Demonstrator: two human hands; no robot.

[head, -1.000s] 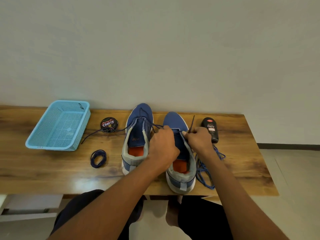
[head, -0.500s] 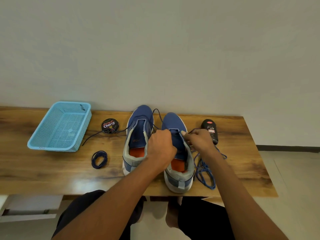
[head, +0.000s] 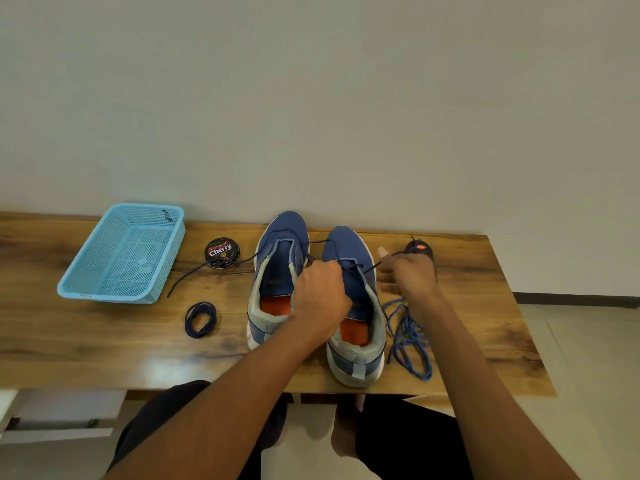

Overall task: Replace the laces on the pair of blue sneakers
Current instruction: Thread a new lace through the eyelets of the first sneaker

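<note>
Two blue sneakers stand side by side on the wooden table (head: 104,344), toes toward the wall: the left sneaker (head: 277,271) and the right sneaker (head: 353,341). A dark navy lace (head: 207,268) runs from the right sneaker's front eyelets across the left sneaker and out onto the table. My left hand (head: 320,299) rests over the right sneaker's opening, fingers closed on the lace there. My right hand (head: 408,275), to the right of that sneaker, pinches the lace's other end and holds it taut. A loose bright-blue lace (head: 408,337) lies tangled beside the right sneaker. A coiled navy lace (head: 201,319) lies left of the sneakers.
A light-blue mesh basket (head: 124,254) sits at the left of the table. A round Cherry polish tin (head: 222,252) stands between basket and sneakers. A black polish bottle (head: 420,247) lies behind my right hand. The wall runs close behind the table.
My right hand has moved rightward away from the sneaker, drawing the navy lace taut through the front eyelets. My left hand stays on the right sneaker.
</note>
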